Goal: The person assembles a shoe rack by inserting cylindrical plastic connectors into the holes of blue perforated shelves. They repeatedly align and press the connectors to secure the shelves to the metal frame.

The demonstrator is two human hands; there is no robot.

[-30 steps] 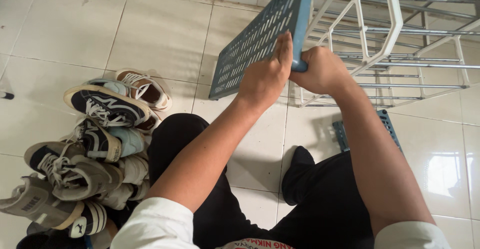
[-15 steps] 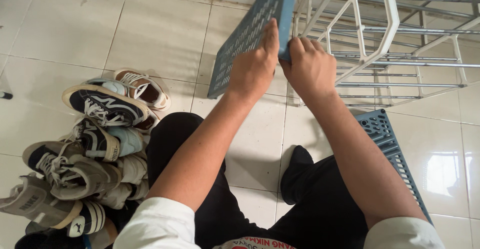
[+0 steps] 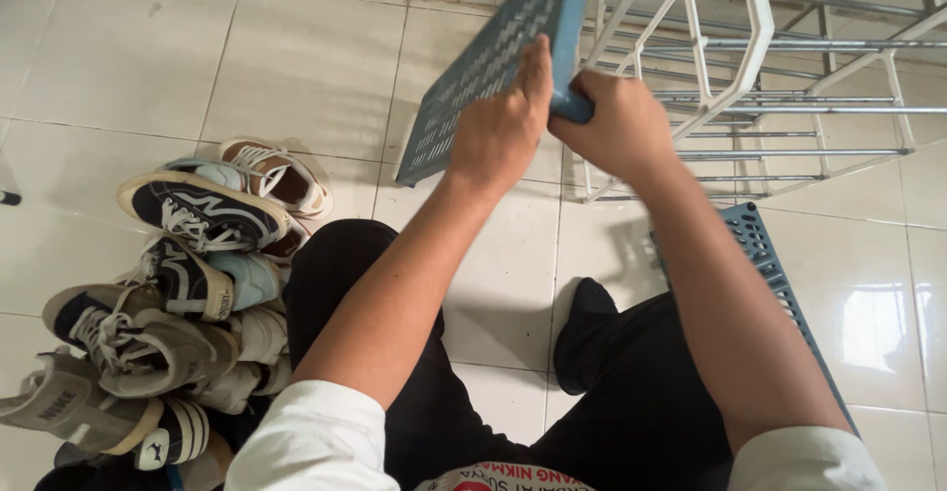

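Note:
A blue slotted plastic shelf panel [image 3: 483,67] stands tilted on edge over the tiled floor. My left hand [image 3: 501,126] presses flat against its near face, fingers up along the edge. My right hand [image 3: 617,126] is closed around the panel's rounded blue corner socket. Just behind it stands a rack frame [image 3: 750,67] of white plastic side pieces and thin metal rods. I sit on the floor in black trousers, legs folded beneath my arms.
A pile of several sneakers [image 3: 187,294] lies on the floor at my left. A second blue slotted panel [image 3: 769,264] lies by my right leg. White glossy tiles [image 3: 296,67] spread ahead.
The panel has shifted slightly left and lower. My right hand has closed again around the corner socket after loosening its fingers half a second ago.

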